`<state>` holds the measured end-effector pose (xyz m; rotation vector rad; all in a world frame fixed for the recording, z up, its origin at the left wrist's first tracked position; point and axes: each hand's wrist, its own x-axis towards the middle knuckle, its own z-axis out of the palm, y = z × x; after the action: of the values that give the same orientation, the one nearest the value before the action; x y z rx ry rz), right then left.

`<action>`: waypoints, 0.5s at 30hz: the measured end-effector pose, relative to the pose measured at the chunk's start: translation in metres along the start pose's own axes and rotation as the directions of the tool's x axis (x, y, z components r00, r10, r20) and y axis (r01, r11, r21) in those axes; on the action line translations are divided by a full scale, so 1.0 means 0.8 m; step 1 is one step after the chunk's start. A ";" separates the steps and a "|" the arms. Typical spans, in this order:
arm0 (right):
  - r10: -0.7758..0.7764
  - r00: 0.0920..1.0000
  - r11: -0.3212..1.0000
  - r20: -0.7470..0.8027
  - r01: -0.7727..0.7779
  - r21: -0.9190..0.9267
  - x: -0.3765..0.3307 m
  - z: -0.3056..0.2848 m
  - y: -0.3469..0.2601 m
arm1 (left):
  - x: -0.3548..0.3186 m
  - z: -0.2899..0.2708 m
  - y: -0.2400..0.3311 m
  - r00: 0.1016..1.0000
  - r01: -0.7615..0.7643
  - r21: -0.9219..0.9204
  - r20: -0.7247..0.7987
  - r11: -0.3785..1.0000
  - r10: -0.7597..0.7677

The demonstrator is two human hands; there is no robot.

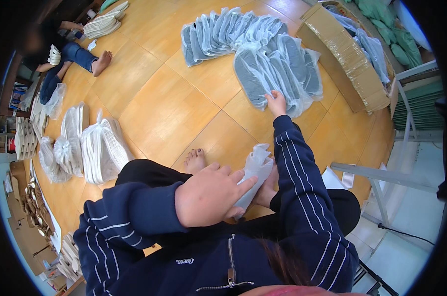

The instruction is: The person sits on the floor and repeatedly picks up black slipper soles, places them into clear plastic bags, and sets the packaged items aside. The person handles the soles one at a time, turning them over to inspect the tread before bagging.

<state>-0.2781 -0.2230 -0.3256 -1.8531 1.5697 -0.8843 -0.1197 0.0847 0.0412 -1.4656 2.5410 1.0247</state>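
Observation:
My right hand (pixel 276 102) reaches forward and pinches the near edge of a grey shoe sole in a clear plastic bag (pixel 253 79). This one lies at the front of a curved row of bagged grey soles (pixel 213 37) on the floor. My left hand (pixel 211 190) is over my lap, its fingers spread and partly lying on a bunch of thin white plastic bags (pixel 257 170). Those bags rest by my bare foot, and their lower end is partly hidden by the hand.
Bagged white soles (pixel 104 148) stand to my left. A cardboard box (pixel 344 54) holding bagged items is at the far right, near a metal frame (pixel 381 172). Another person (pixel 80 56) sits at the far left beside a stack of pale soles (pixel 105 22).

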 end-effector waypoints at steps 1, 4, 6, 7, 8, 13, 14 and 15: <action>0.038 0.998 0.998 -0.043 -0.040 -0.039 -0.002 0.010 0.007 | 0.000 0.006 -0.003 0.998 -0.018 0.007 -0.061 1.000 0.019; 0.374 0.877 0.890 0.303 -0.431 0.149 0.006 0.023 0.022 | 0.002 0.005 -0.010 0.989 -0.033 0.015 -0.144 0.999 0.035; 0.575 0.755 0.681 0.316 -0.656 0.327 -0.013 0.069 -0.019 | -0.001 0.001 -0.018 0.989 0.023 0.025 -0.146 0.999 -0.019; 0.598 0.758 0.679 0.261 -0.652 0.337 -0.018 0.077 -0.022 | 0.001 -0.002 -0.019 0.989 0.032 0.035 -0.142 0.999 -0.027; 0.617 0.760 0.679 0.203 -0.645 0.351 -0.020 0.085 -0.024 | 0.003 -0.004 -0.021 0.990 0.042 0.044 -0.139 0.998 -0.035; 0.409 0.878 0.858 0.247 -0.463 0.222 -0.098 0.126 -0.017 | 0.005 -0.007 -0.035 0.993 0.071 -0.036 -0.091 0.997 -0.074; 0.362 0.890 0.861 0.279 -0.434 0.267 -0.122 0.121 0.006 | 0.012 -0.013 -0.036 0.996 0.051 -0.054 -0.071 0.997 -0.055; 0.314 0.899 0.861 0.304 -0.405 0.309 -0.145 0.115 0.033 | 0.021 -0.019 -0.038 0.987 0.036 -0.066 -0.156 0.997 -0.046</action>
<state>-0.2352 -0.1132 -0.4189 -1.2907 1.4198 -0.6865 -0.1009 0.0535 0.0317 -1.6719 2.5928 1.0319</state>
